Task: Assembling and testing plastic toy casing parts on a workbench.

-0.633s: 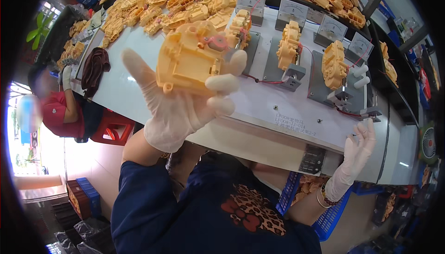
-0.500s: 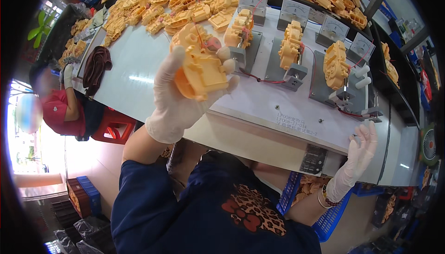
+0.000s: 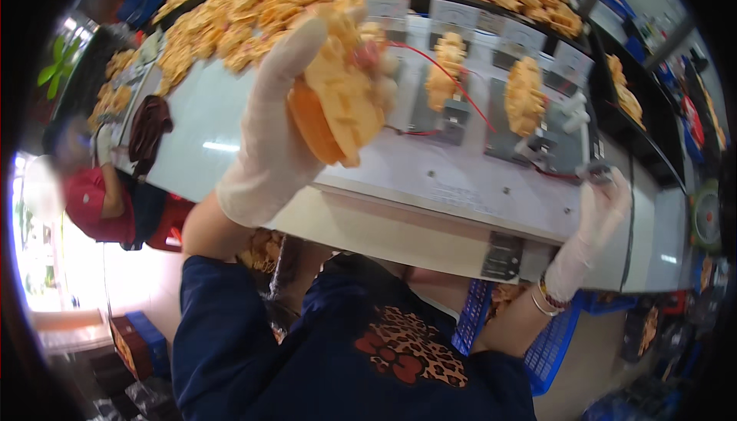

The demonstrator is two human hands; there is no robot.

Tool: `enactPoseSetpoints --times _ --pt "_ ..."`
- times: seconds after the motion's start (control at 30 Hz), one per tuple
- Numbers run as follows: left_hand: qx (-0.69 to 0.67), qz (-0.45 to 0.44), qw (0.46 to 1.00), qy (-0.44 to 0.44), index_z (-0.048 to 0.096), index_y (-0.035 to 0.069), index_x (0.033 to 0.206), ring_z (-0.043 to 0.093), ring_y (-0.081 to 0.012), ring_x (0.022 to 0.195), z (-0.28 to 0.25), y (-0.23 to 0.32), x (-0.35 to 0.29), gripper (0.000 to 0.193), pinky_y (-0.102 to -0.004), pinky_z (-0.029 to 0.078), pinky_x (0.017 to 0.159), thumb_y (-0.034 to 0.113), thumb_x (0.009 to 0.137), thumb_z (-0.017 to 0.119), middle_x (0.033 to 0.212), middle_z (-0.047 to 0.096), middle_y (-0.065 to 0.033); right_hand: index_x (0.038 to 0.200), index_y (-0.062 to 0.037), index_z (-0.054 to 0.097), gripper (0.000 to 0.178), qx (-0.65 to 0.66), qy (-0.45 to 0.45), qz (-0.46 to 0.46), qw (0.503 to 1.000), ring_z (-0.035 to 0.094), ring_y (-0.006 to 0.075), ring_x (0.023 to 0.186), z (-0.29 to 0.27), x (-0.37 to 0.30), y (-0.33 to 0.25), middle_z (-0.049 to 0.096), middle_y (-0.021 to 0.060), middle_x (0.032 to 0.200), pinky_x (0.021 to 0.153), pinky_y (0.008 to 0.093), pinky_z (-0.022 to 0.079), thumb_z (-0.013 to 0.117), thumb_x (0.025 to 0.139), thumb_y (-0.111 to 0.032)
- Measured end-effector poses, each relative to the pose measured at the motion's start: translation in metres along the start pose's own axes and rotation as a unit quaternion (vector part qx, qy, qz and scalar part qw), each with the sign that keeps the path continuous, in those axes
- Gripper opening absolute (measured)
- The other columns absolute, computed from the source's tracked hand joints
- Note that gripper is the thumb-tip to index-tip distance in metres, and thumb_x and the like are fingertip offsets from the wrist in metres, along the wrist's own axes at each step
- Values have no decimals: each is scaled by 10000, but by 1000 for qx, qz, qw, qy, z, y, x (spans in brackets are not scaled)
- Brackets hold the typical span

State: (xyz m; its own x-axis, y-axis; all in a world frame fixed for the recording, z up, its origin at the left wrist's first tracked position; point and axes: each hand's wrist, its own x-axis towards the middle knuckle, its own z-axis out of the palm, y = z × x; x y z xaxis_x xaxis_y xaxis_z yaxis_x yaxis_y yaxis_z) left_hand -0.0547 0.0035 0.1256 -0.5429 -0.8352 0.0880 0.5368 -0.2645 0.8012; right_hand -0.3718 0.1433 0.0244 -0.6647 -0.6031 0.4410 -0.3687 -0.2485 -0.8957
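Note:
My left hand (image 3: 269, 125), in a white glove, is raised over the table's near edge and grips a yellow plastic housing (image 3: 342, 102). A small red part sits on the housing, and a red wire (image 3: 441, 68) runs from near it toward the right. My gloved right hand (image 3: 595, 217) has its fingers curled on the grey end block (image 3: 595, 171) of the rightmost test stand, beside white posts (image 3: 574, 112). Similar housings stand upright in two stands, one in the middle (image 3: 445, 75) and one farther right (image 3: 525, 97). The held housing partly hides another stand.
Dial meters (image 3: 453, 16) line the back of the stands. A heap of yellow housings (image 3: 238, 18) covers the far table; a black bin (image 3: 664, 160) lies at right. A brown cloth (image 3: 148, 133) and a co-worker in red (image 3: 96, 198) are at left. A blue basket (image 3: 549, 356) stands below.
My right hand has moved up to the stand's grey end block, and its fingers have closed there. The left hand has turned the housing and shifted slightly left. The red wire now stretches rightward.

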Motion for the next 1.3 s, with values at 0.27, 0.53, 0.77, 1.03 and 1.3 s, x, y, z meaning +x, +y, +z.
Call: enactPoseSetpoints --times 0.27,0.53,0.77,1.03,1.3 --pt "256 16 950 -175 373 79 1268 568 -144 726 153 -42 131 618 -287 479 582 259 830 770 904 553 -60 1040 -73 527 339 -20 36 -83 996 458 97 773 9 -3 17 513 8 911 742 249 408 701 766 26" --pt "357 11 901 -248 338 90 1237 600 -156 769 166 -133 222 653 -287 511 591 133 786 809 942 569 -89 943 -57 526 247 -24 30 -97 995 413 111 713 1 -1 15 502 6 831 683 252 385 670 767 40" --pt "454 35 830 -322 434 106 1194 604 -162 817 139 -128 213 516 -322 519 734 269 829 761 975 588 -71 951 -50 528 251 -16 14 -104 994 425 140 722 2 -2 14 532 31 853 694 270 394 678 762 20" --pt "608 104 663 -424 677 43 1104 653 -200 923 129 -148 181 497 -329 521 837 506 963 562 976 669 -86 1026 -36 552 355 -43 3 -123 991 451 163 746 -2 -2 12 545 43 892 716 282 410 724 717 -4" --pt "481 212 824 -212 638 -39 1175 645 -320 899 78 -56 45 559 -440 534 757 470 965 543 1215 624 -155 1034 -66 660 293 -237 14 -129 963 558 223 804 -28 -22 3 592 68 888 754 326 450 734 752 -33"
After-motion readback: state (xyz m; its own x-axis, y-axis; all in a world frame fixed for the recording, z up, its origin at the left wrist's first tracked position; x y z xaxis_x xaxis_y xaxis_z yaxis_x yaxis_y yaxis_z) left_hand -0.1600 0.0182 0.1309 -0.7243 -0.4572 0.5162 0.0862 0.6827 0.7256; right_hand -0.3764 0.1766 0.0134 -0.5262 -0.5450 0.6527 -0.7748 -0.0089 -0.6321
